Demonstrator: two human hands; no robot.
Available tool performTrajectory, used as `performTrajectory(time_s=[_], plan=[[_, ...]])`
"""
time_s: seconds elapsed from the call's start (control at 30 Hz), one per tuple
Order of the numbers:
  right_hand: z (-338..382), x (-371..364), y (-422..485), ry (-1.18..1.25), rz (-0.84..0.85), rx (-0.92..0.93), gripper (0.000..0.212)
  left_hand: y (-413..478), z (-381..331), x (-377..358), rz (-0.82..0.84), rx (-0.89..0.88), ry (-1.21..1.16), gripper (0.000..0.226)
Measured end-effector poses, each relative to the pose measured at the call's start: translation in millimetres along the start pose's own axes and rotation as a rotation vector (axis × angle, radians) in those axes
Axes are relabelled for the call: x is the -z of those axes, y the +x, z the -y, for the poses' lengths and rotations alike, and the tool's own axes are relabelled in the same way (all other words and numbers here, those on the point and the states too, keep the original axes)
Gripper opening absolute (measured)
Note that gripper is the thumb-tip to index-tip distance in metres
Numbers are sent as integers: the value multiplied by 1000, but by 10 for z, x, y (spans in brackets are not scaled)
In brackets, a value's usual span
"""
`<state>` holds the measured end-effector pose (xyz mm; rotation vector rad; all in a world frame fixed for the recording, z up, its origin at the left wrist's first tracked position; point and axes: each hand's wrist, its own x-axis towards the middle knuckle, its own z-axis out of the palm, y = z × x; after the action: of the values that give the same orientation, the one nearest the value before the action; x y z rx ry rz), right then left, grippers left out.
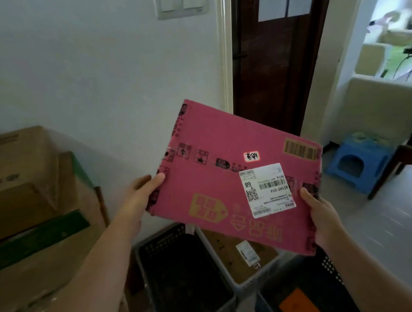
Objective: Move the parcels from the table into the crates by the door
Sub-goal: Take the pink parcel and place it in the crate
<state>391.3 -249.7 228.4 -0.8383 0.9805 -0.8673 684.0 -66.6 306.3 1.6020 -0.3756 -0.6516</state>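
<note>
Holding a flat pink cardboard parcel [228,179] up in the air near the dark wooden door [267,72]. Gripped at its left edge by the left hand [140,196], thumb on top, and at its lower right corner by the right hand [322,217], thumb on the face. Printed upside down on its white shipping label [266,190]: "B5SKF-014", "M14", "T68", beside a QR code. Lower down, in a light grey plastic crate [250,281], a brown parcel [226,251], label unreadable.
</note>
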Motion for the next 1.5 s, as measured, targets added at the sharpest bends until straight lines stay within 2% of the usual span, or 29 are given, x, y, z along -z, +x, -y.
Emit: performTrajectory(time_s=[0.07, 0.17, 0.23, 0.3, 0.33, 0.47, 0.67, 0.8, 0.97, 1.1, 1.17, 1.3, 1.4, 1.5], plan=[[-93, -82, 233, 38, -50, -11, 22, 337, 163, -142, -88, 22, 32, 69], [-265, -248, 631, 69, -117, -13, 52, 773, 403, -411, -117, 104, -8, 81], [-393, -363, 912, 81, -136, -45, 39, 1059, 544, -614, -12, 165, -143, 79], [-562, -456, 1176, 102, -184, -107, 30, 1355, 678, -811, 57, 220, -162, 84], [-655, -494, 1302, 112, -218, -137, 32, 1510, 730, -899, 64, 228, -155, 82], [-1029, -598, 1711, 110, -295, -217, 36, 2056, 1136, -1270, 65, 297, -90, 47], [-1863, -473, 2316, 46, -371, -336, 43, 2447, 2343, -1765, 194, 483, 57, 59], [-2600, -287, 2682, -43, -396, -404, 54, 2548, 3184, -1950, 187, 578, 114, 55], [-3476, -15, 2923, -73, -461, -570, 48, 2467, 4101, -2050, 116, 661, 163, 44], [-3955, 137, 3091, -129, -510, -664, 50, 2509, 4656, -2051, 132, 749, 189, 45], [-4130, 211, 3230, -160, -498, -672, 55, 2544, 4880, -2072, 146, 787, 191, 37], [-4386, 304, 3524, -250, -470, -724, 55, 2631, 5232, -2130, 152, 861, 175, 41], [-4498, 386, 3655, -294, -376, -804, 47, 2722, 5382, -2153, 127, 903, 147, 45], [-4477, 422, 3769, -325, -246, -856, 36, 2821, 5423, -2176, 131, 925, 115, 34]])
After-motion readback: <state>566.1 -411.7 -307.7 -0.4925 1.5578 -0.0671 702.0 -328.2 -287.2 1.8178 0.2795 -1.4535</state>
